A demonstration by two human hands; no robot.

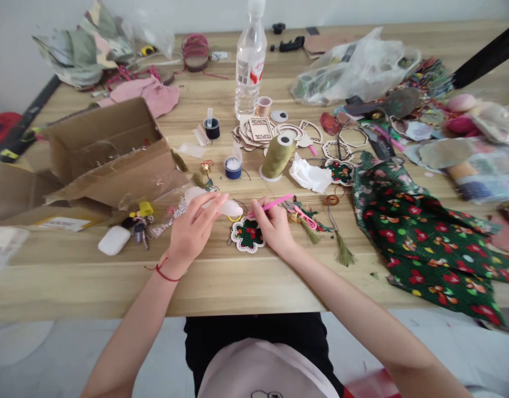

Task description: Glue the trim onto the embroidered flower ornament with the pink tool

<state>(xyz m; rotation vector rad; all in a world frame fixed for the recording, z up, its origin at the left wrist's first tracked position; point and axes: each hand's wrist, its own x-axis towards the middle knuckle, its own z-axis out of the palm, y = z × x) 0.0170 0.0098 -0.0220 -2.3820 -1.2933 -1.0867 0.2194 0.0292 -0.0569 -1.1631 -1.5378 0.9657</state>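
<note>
My left hand (196,224), with a red cord on its wrist, is closed around a translucent white squeeze bottle (230,209). The bottle lies nearly level, its narrower end towards the right. Pinched in my right hand (274,224) is a thin pink stick (281,201), like a pen; its lower tip is hard to make out. On the table between the hands sits a flower-shaped piece (248,234) with a pale rim and dark green printed fabric. A yellow ring (234,218) shows just above it. Pink-handled scissors (304,215) lie beside my right hand.
An open cardboard box (113,182) stands left, near a white case (114,240) and keys. Ahead are a thread cone (278,157), wooden cutouts (261,129) and a water bottle (251,66). Green floral fabric (428,237) spreads at right, near a tassel (344,251).
</note>
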